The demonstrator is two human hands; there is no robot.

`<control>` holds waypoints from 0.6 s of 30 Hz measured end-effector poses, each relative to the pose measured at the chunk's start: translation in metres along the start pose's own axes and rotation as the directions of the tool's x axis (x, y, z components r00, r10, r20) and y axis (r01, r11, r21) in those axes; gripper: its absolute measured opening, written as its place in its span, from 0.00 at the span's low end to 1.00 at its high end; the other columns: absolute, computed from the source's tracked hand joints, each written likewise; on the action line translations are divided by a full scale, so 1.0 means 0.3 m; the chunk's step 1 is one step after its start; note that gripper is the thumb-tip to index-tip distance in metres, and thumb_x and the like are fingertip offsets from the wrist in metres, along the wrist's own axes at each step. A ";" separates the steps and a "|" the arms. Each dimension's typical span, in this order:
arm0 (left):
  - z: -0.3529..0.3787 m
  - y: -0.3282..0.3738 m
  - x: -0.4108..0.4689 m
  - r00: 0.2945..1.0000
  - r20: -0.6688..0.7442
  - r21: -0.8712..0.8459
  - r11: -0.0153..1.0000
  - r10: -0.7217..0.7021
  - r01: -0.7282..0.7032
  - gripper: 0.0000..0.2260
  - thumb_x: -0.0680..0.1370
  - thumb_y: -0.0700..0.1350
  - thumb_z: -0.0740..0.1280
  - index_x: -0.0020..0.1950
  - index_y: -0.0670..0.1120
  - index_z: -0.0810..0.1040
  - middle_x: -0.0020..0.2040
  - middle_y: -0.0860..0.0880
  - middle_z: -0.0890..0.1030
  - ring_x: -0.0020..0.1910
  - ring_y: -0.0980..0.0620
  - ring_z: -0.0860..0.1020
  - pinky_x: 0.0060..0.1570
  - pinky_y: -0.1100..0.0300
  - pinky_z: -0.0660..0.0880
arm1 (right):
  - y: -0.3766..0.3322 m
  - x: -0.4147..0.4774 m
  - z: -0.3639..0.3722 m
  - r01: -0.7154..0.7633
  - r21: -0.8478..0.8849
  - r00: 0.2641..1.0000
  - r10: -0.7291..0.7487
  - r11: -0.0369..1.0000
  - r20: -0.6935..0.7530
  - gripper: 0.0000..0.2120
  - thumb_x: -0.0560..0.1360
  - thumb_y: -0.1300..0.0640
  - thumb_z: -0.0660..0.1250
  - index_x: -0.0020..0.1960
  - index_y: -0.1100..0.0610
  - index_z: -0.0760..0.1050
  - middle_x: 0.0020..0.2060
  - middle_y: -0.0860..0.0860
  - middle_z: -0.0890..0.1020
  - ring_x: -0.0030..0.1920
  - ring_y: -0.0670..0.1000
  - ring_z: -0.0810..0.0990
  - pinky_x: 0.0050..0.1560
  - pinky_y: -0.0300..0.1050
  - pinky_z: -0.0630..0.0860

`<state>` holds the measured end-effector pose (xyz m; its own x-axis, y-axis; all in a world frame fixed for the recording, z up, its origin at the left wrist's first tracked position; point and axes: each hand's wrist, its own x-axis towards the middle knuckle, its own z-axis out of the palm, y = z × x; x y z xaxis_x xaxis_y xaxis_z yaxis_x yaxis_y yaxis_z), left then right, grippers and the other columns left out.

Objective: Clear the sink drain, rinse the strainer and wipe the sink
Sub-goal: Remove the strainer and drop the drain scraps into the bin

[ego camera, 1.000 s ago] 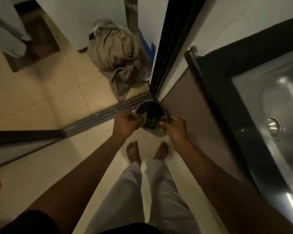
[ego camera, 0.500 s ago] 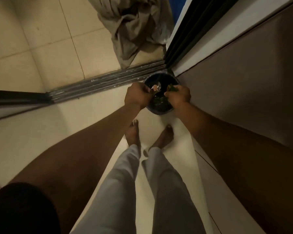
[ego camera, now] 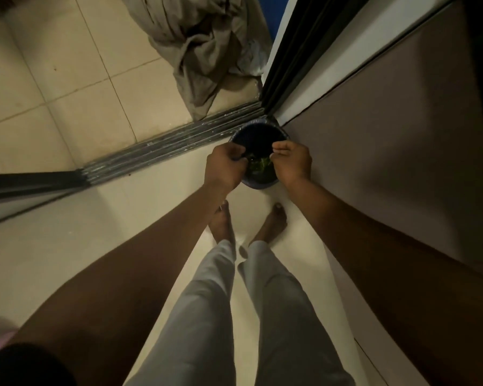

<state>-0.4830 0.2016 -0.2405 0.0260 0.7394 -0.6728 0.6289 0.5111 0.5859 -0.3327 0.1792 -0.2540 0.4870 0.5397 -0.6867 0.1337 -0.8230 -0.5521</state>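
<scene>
Strainer waste (ego camera: 258, 162): wet-looking green scraps, seen in the gap between the 2 hands, over the mouth of a small round bin (ego camera: 258, 185) on the floor. The strainer itself cannot be made out; if held, it is hidden inside a fist. The sink is out of view.

Head view, 1 of 1. Left hand (ego camera: 225, 165) sits over the bin's left rim, fingers curled tight toward the waste; what they hold cannot be told. Right hand (ego camera: 292, 162) sits over the right rim, thumb and forefinger drawn into a narrow pinch; whether anything lies in it cannot be told either.

Handling, as judged: the waste is light, soft, limp and probably slimy, apt to cling to skin and mesh. It is best taken in fingertip pinches or knocked loose over the bin. A strainer would be small, stiff and slick when wet; grip it by the rim.

Materials: the bin is dark blue, smooth and plastic-looking, tucked in the corner against a flat matt brown cabinet front (ego camera: 388, 162). A ribbed metal door track (ego camera: 173, 143) runs behind it. Beyond lie glossy beige tiles (ego camera: 53, 79) and a crumpled grey-beige cloth (ego camera: 201, 45), soft and heavily folded.
</scene>
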 end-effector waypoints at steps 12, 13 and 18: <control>-0.305 0.415 -0.535 0.942 0.023 -0.173 0.929 0.336 -0.327 0.10 0.81 0.39 0.70 0.61 0.40 0.85 0.56 0.44 0.87 0.56 0.50 0.85 0.61 0.54 0.81 | -0.257 -0.625 -0.381 0.273 0.217 0.962 -0.258 0.937 -0.094 0.10 0.78 0.66 0.71 0.58 0.59 0.84 0.48 0.48 0.86 0.49 0.44 0.85 0.55 0.33 0.80; -0.331 0.451 -0.576 0.931 0.027 -0.166 0.920 0.365 -0.356 0.10 0.81 0.40 0.70 0.61 0.41 0.85 0.55 0.45 0.87 0.56 0.50 0.85 0.61 0.54 0.82 | -0.278 -0.670 -0.418 0.291 0.218 0.956 -0.271 0.932 -0.116 0.09 0.78 0.65 0.72 0.57 0.58 0.84 0.47 0.47 0.86 0.48 0.43 0.85 0.54 0.33 0.80; -0.419 0.612 -0.748 0.869 0.065 -0.138 0.867 0.491 -0.479 0.08 0.81 0.43 0.71 0.60 0.45 0.85 0.54 0.46 0.88 0.55 0.48 0.86 0.61 0.43 0.82 | -0.368 -0.864 -0.578 0.375 0.273 0.921 -0.323 0.886 -0.217 0.08 0.78 0.61 0.73 0.54 0.52 0.85 0.44 0.40 0.87 0.46 0.37 0.85 0.47 0.26 0.78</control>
<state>-0.4710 0.1846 0.0748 0.3813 0.8649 -0.3263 0.4255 0.1492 0.8926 -0.3241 0.0993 0.0669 0.5928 0.7244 -0.3519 0.0654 -0.4788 -0.8755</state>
